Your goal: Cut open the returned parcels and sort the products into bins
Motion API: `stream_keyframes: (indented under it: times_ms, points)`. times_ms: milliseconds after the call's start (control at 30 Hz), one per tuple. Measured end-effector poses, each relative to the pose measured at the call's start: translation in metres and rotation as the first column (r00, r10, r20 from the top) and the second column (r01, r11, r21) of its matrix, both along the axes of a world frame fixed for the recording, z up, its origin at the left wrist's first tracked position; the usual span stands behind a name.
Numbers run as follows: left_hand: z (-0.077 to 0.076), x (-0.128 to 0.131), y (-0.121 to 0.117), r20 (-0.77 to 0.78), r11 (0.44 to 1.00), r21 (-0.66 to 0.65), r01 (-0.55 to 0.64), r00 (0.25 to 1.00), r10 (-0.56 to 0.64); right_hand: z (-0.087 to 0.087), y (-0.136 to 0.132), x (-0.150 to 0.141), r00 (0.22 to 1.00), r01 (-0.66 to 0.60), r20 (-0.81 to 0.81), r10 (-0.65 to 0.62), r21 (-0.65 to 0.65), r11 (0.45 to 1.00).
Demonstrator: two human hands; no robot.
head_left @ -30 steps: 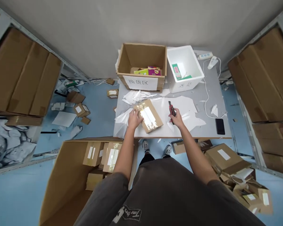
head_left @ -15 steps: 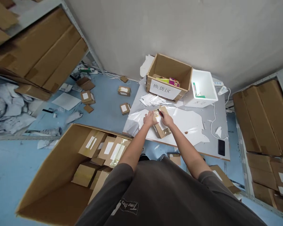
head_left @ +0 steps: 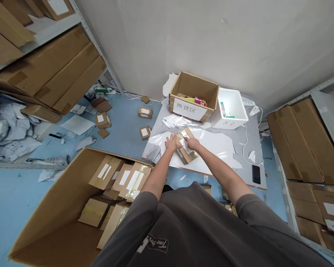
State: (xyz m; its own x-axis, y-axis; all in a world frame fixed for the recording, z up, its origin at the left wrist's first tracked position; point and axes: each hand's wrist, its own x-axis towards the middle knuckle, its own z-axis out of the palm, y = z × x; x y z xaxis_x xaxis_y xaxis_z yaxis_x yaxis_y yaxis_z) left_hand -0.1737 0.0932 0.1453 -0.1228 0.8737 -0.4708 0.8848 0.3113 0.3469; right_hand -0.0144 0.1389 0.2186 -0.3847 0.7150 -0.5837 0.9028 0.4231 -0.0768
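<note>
A small taped cardboard parcel (head_left: 187, 152) with a white label lies on the grey table (head_left: 247, 174), on white plastic sheets. My left hand (head_left: 171, 142) rests on the parcel's left side, fingers spread, holding it down. My right hand (head_left: 192, 142) is closed on a small cutter, mostly hidden by the fingers, with its tip at the parcel's top.
An open labelled cardboard box (head_left: 193, 97) and a white tub (head_left: 232, 109) stand at the table's back. A black phone (head_left: 256, 174) and white cable lie at the right. A big carton of parcels (head_left: 72, 207) stands on the floor at my left. Shelves with cartons flank both sides.
My right hand, which gripped the cutter on the table to the parcel's right a second ago, has brought it onto the parcel. The view has swung left and pulled back.
</note>
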Motion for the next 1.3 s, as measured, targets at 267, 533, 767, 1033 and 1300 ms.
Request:
stream_keyframes:
  times_ms: [267, 533, 767, 1033, 1300]
  points:
    - [-0.002, -0.001, -0.001, -0.041, 0.999, 0.036, 0.029, 0.999, -0.027, 0.012, -0.08, 0.082, 0.992, 0.07, 0.111, -0.057, -0.123, 0.99]
    - [-0.006, 0.004, 0.0, -0.078, 0.997, 0.057, 0.045, 0.996, -0.04, 0.016, -0.113, 0.107, 0.986, 0.152, 0.094, -0.141, -0.132, 0.979]
    - [-0.004, 0.008, -0.001, -0.156, 0.996, 0.028, 0.088, 0.984, -0.083, 0.008, -0.135, 0.117, 0.984, 0.176, 0.041, -0.173, -0.099, 0.979]
    - [0.013, 0.019, -0.005, -0.225, 0.992, 0.059, 0.113, 0.97, -0.097, 0.011, -0.163, 0.159, 0.942, 0.316, -0.116, -0.314, -0.003, 0.949]
    - [0.014, 0.049, -0.012, -0.049, 0.56, 0.133, 0.818, 0.57, -0.82, -0.001, -0.186, 0.186, 0.697, 0.639, -0.427, -0.576, 0.005, 0.769]
